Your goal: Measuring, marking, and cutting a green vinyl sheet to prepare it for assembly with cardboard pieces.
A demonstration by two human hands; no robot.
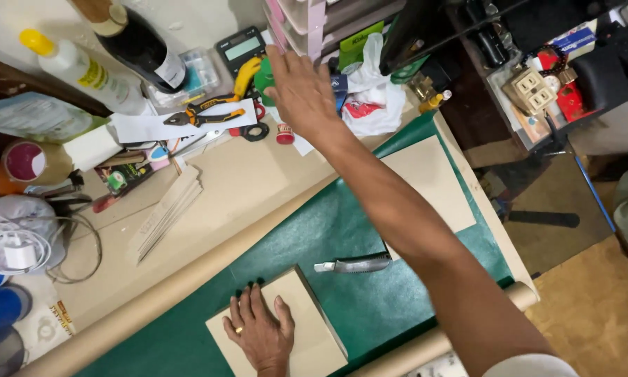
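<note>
My left hand [259, 329] lies flat, fingers apart, on a beige board block [307, 328] that rests on a sheet of dark green paper [328, 230]. My right hand [301, 91] reaches far across the desk with fingers extended, over a green round object [262, 77] near yellow-handled pliers [202, 112] and a calculator [240, 47]. I cannot tell whether it touches the green object. A utility knife [352, 264] lies on the green paper between my arms.
A second beige board [429, 178] lies on the green paper at the right. A brown paper roll [188, 279] runs diagonally. Bottles [136, 42], a glue bottle [77, 66], scissors [252, 129], stacked cards [164, 213], a charger cable [21, 251] and plastic bags [373, 98] crowd the far edge.
</note>
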